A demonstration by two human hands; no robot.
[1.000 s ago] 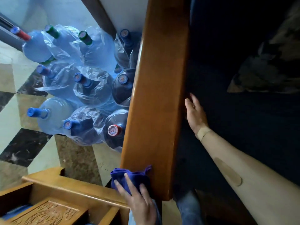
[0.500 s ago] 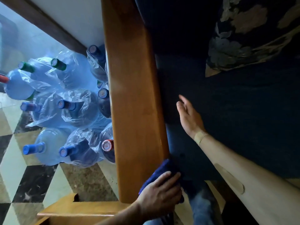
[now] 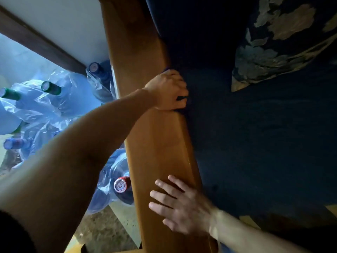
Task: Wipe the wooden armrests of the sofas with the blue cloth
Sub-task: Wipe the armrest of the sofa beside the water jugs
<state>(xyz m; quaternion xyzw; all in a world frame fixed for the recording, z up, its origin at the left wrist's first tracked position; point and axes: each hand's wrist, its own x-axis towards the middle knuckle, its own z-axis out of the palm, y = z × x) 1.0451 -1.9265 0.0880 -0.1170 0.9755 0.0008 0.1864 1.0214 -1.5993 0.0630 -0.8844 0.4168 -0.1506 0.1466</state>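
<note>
Dark blue upholstery of the sofa seat (image 3: 255,152) fills the right half of the frame, with a floral cushion (image 3: 284,42) lying on it at the upper right. Running from the top centre down to the bottom centre is the wooden armrest (image 3: 160,143), polished and orange-brown. Left of it, on the patterned floor, stands a cluster of large water bottles (image 3: 54,99) wrapped in clear plastic; one with a red cap (image 3: 121,184) sits just beside the armrest at lower centre, others with green caps lie at the left edge. A white wall with a dark skirting board (image 3: 40,42) crosses the upper left.

The left hand (image 3: 168,90) reaches across the armrest at mid-frame, its fingers curled over the inner edge where wood meets seat, clamped on the blue cloth (image 3: 180,98); only small slivers of the cloth show, one between the fingers and another above the knuckles. The cloth is pressed against the armrest's seat-side edge. The right hand (image 3: 184,207) lies flat on the armrest's top near the bottom of the frame, fingers straight and spread, holding nothing
</note>
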